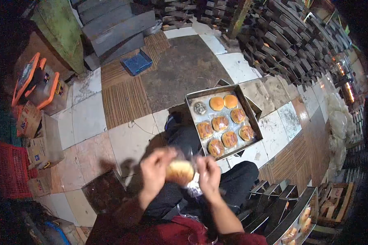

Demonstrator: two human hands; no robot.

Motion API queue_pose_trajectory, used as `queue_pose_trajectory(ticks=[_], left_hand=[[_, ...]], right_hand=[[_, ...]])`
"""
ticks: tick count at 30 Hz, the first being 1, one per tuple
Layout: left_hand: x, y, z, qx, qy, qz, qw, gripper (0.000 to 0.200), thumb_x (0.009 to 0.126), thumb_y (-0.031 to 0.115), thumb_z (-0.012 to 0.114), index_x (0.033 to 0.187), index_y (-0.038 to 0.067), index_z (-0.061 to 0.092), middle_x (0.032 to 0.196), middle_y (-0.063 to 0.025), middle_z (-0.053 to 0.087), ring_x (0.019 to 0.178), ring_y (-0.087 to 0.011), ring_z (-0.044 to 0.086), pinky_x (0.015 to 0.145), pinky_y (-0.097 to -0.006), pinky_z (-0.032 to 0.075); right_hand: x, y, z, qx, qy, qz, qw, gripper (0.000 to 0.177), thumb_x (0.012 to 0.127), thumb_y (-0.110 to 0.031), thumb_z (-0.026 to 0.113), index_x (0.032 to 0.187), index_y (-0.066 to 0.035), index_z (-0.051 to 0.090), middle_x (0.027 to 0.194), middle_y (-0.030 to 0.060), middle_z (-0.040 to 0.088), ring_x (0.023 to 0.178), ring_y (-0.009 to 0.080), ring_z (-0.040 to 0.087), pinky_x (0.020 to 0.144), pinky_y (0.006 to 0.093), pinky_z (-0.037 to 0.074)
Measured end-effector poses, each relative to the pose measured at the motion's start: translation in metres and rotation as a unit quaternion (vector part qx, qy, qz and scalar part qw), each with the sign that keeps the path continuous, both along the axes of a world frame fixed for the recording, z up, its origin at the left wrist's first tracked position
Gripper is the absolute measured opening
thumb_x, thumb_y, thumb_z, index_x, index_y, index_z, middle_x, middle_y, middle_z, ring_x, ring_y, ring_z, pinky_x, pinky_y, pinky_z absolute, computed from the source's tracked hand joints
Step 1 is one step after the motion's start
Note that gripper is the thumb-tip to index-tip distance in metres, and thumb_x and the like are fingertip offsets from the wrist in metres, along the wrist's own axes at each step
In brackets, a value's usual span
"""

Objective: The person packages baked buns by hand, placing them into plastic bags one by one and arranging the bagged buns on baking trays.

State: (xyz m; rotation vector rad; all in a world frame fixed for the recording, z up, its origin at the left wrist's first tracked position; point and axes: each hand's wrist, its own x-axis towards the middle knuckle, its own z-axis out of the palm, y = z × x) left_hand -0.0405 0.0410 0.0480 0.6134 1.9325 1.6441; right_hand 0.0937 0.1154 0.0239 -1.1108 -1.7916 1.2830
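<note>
Between my two hands, above my lap, is a round golden bun (180, 171), somewhat smeared by motion. My left hand (154, 170) is closed at the bun's left side, fingers curled over its edge. On the other side my right hand (208, 177) is pinched shut, with thin clear plastic that looks like a bag (194, 185) at its fingers. How far the plastic covers the bun is hard to make out. Just beyond my hands, a square metal tray (243, 153) holds several buns (220, 123), most with shiny wrapping and brown-marked tops. A round greyish item (200, 108) lies in its far left corner.
Stacks of dark metal trays (282, 45) line the back right. More buns (304, 216) sit in a tray rack at lower right. A blue tray (136, 63) lies on the tiled floor. Orange-lidded boxes (49, 92), cartons (43, 149) and a red crate (10, 169) stand at left.
</note>
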Motion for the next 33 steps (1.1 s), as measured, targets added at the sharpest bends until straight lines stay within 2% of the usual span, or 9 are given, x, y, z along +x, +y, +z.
queue_pose_trajectory(ticks=[4, 9, 14, 16, 20, 24, 29, 30, 33], left_hand=[[-0.012, 0.001, -0.033, 0.124, -0.067, 0.089, 0.986, 0.018, 0.084, 0.010, 0.061, 0.072, -0.004, 0.061, 0.091, -0.0054, 0.049, 0.082, -0.0104, 0.050, 0.073, -0.0221, 0.040], [0.018, -0.052, -0.083, -0.096, -0.153, 0.124, 0.976, 0.022, 0.083, 0.015, 0.063, 0.070, -0.002, 0.058, 0.077, -0.0045, 0.053, 0.066, -0.0107, 0.052, 0.067, -0.0244, 0.040], [0.029, -0.073, -0.038, -0.127, -0.345, 0.107, 0.924, 0.026, 0.083, 0.023, 0.062, 0.075, -0.001, 0.063, 0.068, -0.0028, 0.058, 0.068, -0.0085, 0.050, 0.068, -0.0249, 0.037], [0.029, -0.057, 0.006, -0.064, -0.322, 0.070, 0.942, 0.031, 0.086, 0.024, 0.053, 0.092, -0.004, 0.063, 0.086, -0.0038, 0.058, 0.072, -0.0091, 0.046, 0.065, -0.0217, 0.034], [0.010, -0.045, 0.033, 0.126, -0.106, 0.122, 0.979, 0.037, 0.089, 0.020, 0.044, 0.116, -0.004, 0.051, 0.096, -0.0062, 0.055, 0.077, -0.0098, 0.045, 0.069, -0.0218, 0.033], [0.019, -0.048, 0.024, 0.128, -0.232, 0.059, 0.962, 0.030, 0.089, 0.011, 0.046, 0.115, -0.003, 0.053, 0.095, -0.0046, 0.054, 0.081, -0.0096, 0.046, 0.074, -0.0225, 0.034], [0.023, -0.067, -0.021, 0.050, -0.275, 0.014, 0.960, 0.022, 0.090, 0.009, 0.049, 0.108, 0.000, 0.057, 0.090, -0.0034, 0.057, 0.078, -0.0085, 0.050, 0.072, -0.0214, 0.039], [0.026, -0.068, -0.027, 0.018, -0.285, -0.006, 0.958, 0.021, 0.090, 0.010, 0.049, 0.106, 0.000, 0.058, 0.090, -0.0032, 0.058, 0.078, -0.0083, 0.050, 0.072, -0.0213, 0.039], [0.044, -0.053, -0.039, 0.000, -0.329, -0.054, 0.943, 0.018, 0.091, 0.010, 0.048, 0.102, 0.001, 0.059, 0.087, -0.0033, 0.058, 0.077, -0.0097, 0.053, 0.071, -0.0233, 0.041]], right_hand=[[-0.004, 0.012, 0.008, -0.065, 0.065, -0.070, 0.993, 0.033, 0.092, -0.025, 0.051, 0.069, -0.003, 0.045, 0.062, -0.0031, 0.042, 0.063, 0.0057, 0.037, 0.056, 0.0214, 0.034], [0.041, -0.044, -0.062, -0.209, -0.085, -0.031, 0.974, 0.025, 0.089, -0.020, 0.055, 0.073, -0.001, 0.050, 0.065, 0.0006, 0.049, 0.063, 0.0081, 0.042, 0.058, 0.0248, 0.037], [0.025, -0.071, 0.029, 0.304, -0.241, 0.092, 0.917, 0.045, 0.071, -0.013, 0.070, 0.111, -0.006, 0.050, 0.103, 0.0120, 0.051, 0.099, 0.0286, 0.047, 0.087, 0.0421, 0.032], [0.018, -0.051, 0.000, 0.246, -0.240, 0.167, 0.924, 0.054, 0.068, -0.016, 0.074, 0.113, -0.004, 0.047, 0.103, 0.0133, 0.052, 0.099, 0.0292, 0.051, 0.089, 0.0438, 0.034], [-0.004, 0.078, -0.022, -0.048, -0.019, 0.066, 0.996, 0.075, 0.073, -0.026, 0.073, 0.128, 0.003, 0.032, 0.112, 0.0203, 0.052, 0.099, 0.0259, 0.055, 0.081, 0.0367, 0.046], [-0.008, 0.145, -0.078, 0.182, -0.024, -0.167, 0.969, 0.057, 0.079, -0.026, 0.065, 0.121, 0.005, 0.042, 0.107, 0.0224, 0.054, 0.095, 0.0273, 0.055, 0.079, 0.0359, 0.045], [0.046, 0.015, -0.117, -0.045, -0.193, 0.151, 0.968, 0.027, 0.080, -0.009, 0.048, 0.103, -0.003, 0.060, 0.106, 0.0200, 0.056, 0.105, 0.0345, 0.050, 0.094, 0.0427, 0.037], [0.060, -0.018, -0.128, 0.291, -0.363, 0.229, 0.855, 0.035, 0.079, -0.013, 0.050, 0.114, -0.008, 0.056, 0.121, 0.0161, 0.048, 0.119, 0.0353, 0.038, 0.101, 0.0468, 0.030], [0.074, -0.047, -0.133, 0.247, -0.427, 0.278, 0.824, 0.038, 0.078, -0.014, 0.050, 0.116, -0.009, 0.053, 0.130, 0.0136, 0.039, 0.128, 0.0367, 0.026, 0.105, 0.0507, 0.022]])
